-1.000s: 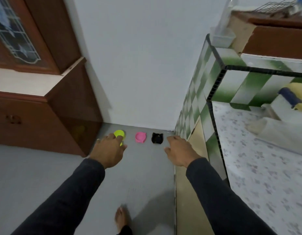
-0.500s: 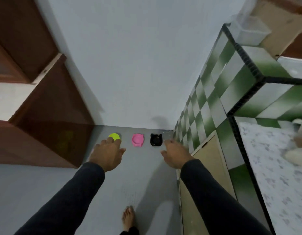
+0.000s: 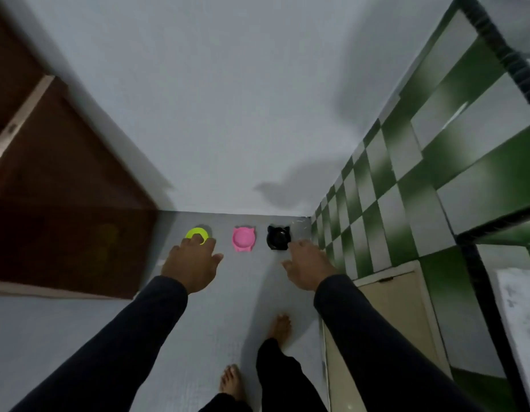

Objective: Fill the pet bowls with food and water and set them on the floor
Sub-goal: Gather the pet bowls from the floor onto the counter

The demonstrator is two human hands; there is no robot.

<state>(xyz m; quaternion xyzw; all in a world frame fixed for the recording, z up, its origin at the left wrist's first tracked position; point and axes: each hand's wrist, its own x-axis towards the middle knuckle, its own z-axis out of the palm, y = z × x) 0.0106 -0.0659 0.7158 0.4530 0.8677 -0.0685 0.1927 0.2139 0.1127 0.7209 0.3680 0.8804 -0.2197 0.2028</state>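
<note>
This is a room in a home, most likely a kitchen corner. At three o'clock stands a built-in counter faced in green-and-white checkered tile with black edging, and a cream cabinet door is set into its base. At nine o'clock is a dark brown wooden cabinet against a plain white wall. On the grey floor at twelve o'clock sit three small pet bowls in a row: yellow-green bowl, pink bowl, black bowl, the last two cat-eared. The person's bare feet show at six o'clock.
</note>
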